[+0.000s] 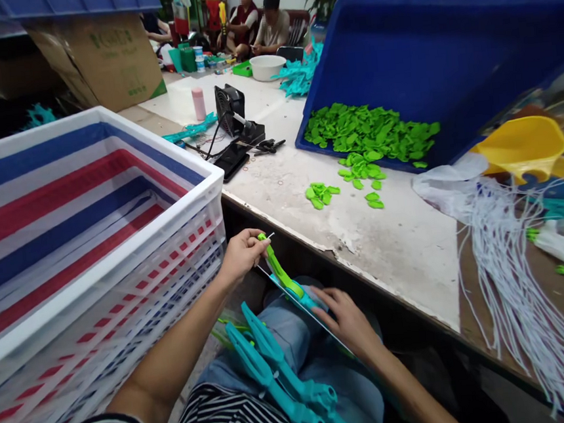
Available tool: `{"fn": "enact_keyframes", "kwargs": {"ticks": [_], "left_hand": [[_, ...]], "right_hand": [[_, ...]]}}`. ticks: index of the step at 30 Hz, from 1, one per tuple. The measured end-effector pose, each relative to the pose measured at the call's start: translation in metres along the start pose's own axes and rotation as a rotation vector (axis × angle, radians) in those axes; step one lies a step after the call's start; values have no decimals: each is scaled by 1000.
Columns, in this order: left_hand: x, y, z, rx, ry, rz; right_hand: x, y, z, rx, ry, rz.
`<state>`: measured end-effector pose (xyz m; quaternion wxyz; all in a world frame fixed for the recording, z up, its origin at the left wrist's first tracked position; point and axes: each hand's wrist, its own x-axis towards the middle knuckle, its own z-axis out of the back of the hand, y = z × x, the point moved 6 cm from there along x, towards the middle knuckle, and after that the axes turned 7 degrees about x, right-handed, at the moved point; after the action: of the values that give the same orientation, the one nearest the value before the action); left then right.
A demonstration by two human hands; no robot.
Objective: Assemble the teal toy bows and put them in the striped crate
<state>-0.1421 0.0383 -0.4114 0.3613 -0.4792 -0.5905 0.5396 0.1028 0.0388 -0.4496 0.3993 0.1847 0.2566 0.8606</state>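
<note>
My left hand [244, 257] pinches the upper end of a bright green plastic piece [280, 272] together with a thin white cord [329, 332]. The green piece's lower end meets a turquoise plastic part [309, 298]. My right hand [348, 317] grips this part near its far end, its fingers partly stretched. The cord runs taut from my left hand down past my right. Across my lap lie long turquoise pieces [277, 383] with pointed, forked ends. Some blurred green pieces [228, 331] show beside them, partly hidden.
A white crate [215, 184] with striped lining stands left. On the table [281, 201], a tilted blue bin [323, 112] holds green pieces [368, 131], some spilled. White cords [508, 264] hang right, near a yellow scoop [527, 144]. A black fan [231, 110] stands ahead; people sit behind.
</note>
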Motion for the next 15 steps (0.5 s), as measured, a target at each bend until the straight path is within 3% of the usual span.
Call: {"fn": "enact_keyframes", "kwargs": {"ticks": [4, 8, 15], "left_hand": [[-8, 1, 3, -19, 10, 17], [-11, 3, 7, -10, 0, 24], [-7, 11, 13, 99, -20, 56]], "right_hand": [[65, 51, 18, 66, -207, 173], [127, 90, 13, 254, -104, 276], [140, 115, 8, 318, -46, 361]]}}
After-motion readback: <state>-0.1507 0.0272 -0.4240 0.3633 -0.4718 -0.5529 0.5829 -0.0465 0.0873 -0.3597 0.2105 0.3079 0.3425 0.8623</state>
